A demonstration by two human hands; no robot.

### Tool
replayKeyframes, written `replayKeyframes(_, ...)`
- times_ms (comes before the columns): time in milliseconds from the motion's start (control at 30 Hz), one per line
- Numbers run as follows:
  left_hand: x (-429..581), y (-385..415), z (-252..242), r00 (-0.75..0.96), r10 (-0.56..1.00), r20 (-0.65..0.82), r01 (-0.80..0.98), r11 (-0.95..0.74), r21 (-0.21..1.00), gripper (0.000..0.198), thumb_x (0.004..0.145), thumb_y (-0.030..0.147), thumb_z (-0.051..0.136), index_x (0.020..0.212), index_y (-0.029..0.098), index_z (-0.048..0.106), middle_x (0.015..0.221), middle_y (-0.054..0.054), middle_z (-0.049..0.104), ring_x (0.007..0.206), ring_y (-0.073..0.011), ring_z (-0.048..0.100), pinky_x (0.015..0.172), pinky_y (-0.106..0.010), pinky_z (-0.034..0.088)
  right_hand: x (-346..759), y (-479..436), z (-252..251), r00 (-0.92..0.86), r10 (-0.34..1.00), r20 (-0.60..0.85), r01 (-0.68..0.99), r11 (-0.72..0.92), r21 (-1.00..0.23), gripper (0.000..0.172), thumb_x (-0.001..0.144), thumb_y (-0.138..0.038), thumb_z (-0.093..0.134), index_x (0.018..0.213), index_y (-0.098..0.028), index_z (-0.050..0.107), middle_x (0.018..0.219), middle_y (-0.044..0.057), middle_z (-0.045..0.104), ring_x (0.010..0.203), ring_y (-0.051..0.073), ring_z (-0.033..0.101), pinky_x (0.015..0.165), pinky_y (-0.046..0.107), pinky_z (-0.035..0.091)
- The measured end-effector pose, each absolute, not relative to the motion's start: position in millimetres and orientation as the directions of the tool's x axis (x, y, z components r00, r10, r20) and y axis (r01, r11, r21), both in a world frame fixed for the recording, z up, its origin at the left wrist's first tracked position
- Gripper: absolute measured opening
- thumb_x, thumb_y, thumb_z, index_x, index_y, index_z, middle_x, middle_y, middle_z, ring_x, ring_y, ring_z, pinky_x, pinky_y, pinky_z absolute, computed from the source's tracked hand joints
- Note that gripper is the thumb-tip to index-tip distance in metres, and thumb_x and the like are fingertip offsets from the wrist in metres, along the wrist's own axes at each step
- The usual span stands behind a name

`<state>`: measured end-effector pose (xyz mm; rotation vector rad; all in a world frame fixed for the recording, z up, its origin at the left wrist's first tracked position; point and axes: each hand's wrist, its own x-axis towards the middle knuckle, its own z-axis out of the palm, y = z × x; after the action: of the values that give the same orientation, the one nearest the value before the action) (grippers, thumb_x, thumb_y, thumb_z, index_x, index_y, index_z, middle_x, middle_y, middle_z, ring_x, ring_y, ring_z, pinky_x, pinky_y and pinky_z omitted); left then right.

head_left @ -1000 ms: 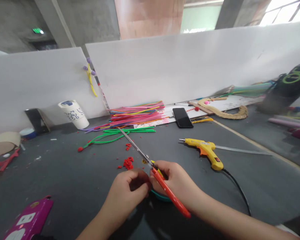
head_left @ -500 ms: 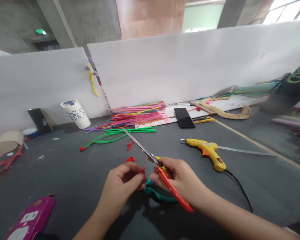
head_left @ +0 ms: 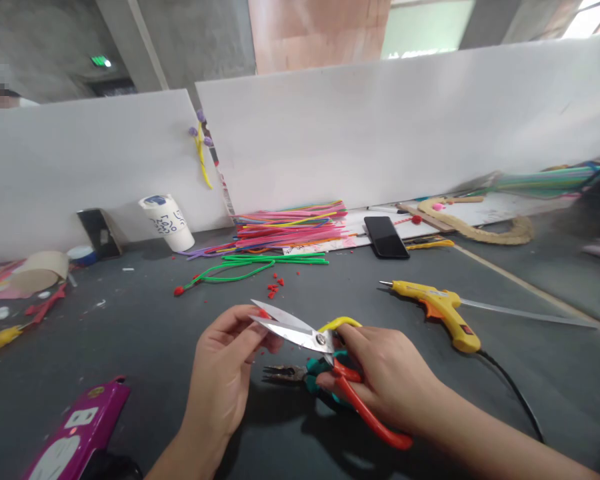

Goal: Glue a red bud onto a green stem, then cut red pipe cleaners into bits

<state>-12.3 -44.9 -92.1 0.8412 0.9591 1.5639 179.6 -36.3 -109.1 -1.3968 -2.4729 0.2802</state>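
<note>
My right hand grips a pair of scissors with red and yellow handles, its blades parted and pointing left. The blade tips reach my left hand, whose thumb and fingers pinch a small red piece, mostly hidden by fingers and blades. Pliers with teal handles lie on the table beneath the scissors, partly covered by my right hand. Small red scraps are scattered just beyond the blades. Behind them lie green pipe cleaners, one with a red tip.
A yellow glue gun with its cord lies at right. A phone and a bundle of coloured pipe cleaners lie near the white partition. A purple power strip is at front left; a white cup-like roll stands behind.
The scissors have turned, their blades now crossing at my left fingertips and spread apart. My left hand has risen slightly and the pliers' jaws have come into sight. The view has shifted a little.
</note>
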Motion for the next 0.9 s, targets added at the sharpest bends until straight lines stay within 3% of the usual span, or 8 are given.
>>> replayKeyframes(900,-9.2,-50.0,-93.3,-0.224,0.971,0.078,-0.419,-0.169,0.892,0.004,0.071,0.015,0.063,0.069,0.018,0.065,0.063,0.003,0.063,0.054,-0.0052,0.054,0.054,-0.014,0.044,173.2,-40.3,-119.4,-0.497,0.801,0.335,0.806,0.569,-0.163,0.041,0.083,-0.054,0.035,0.068,-0.018,0.048,0.056,0.003,0.058,0.048,0.016,0.054,0.047,0.026,0.025)
